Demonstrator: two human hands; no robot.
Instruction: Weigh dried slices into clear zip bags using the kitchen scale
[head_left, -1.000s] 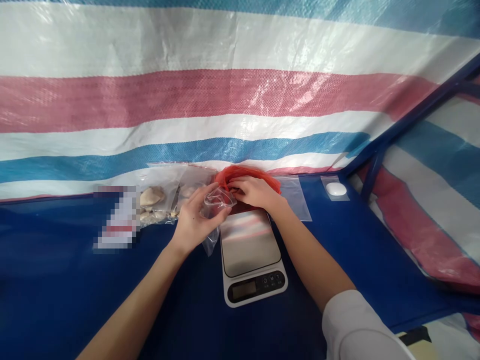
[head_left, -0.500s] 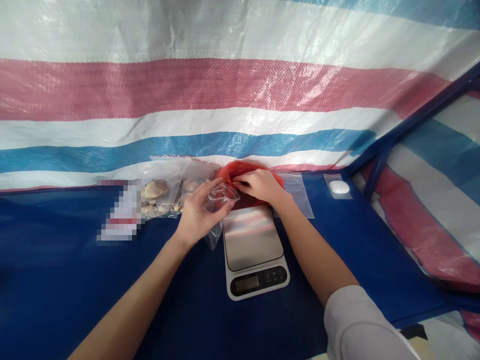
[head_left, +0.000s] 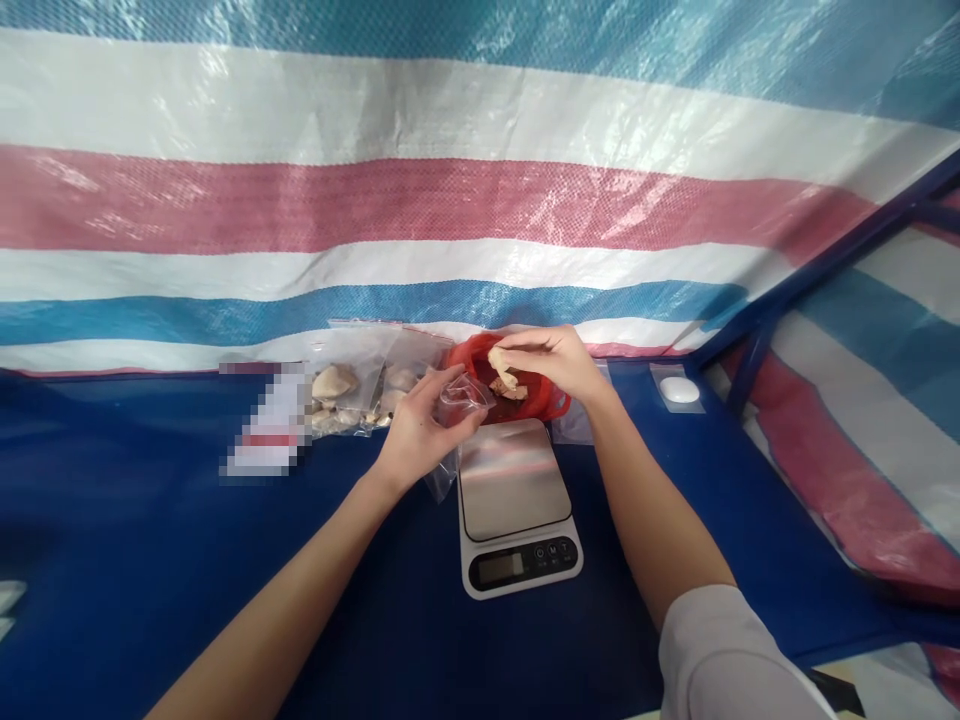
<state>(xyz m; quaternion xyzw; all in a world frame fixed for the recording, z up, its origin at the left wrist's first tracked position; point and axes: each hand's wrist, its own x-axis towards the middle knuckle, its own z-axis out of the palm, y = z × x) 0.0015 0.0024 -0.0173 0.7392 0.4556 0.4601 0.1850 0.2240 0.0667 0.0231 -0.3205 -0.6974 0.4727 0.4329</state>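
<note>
My left hand (head_left: 420, 428) is curled around a clear plastic bag (head_left: 463, 398), its mouth spread between thumb and fingers. A pale, irregular, dried-looking piece (head_left: 501, 362) is pinched in the fingertips of my right hand (head_left: 559, 360); its exact kind cannot be made out. That piece is over a red plastic bag (head_left: 555, 402), which lies open with brownish pieces (head_left: 516, 390) inside. In front of the red bag stands a white kitchen scale (head_left: 517, 480) with a bare steel plate; no digits are readable on its display.
Left of my hands lie clear zip bags of pale stone-like pieces (head_left: 334, 385) beside a blurred-out paper (head_left: 274, 425). A flat clear bag (head_left: 574, 425) is partly under my right forearm. A white oval object (head_left: 680, 390) sits on the blue table (head_left: 375, 620) at right. Striped sheeting (head_left: 375, 200) hangs behind.
My right hand has lifted out of the red bag with the pale piece in its fingers. The red bag's opening now shows more. My left hand keeps its hold on the clear bag.
</note>
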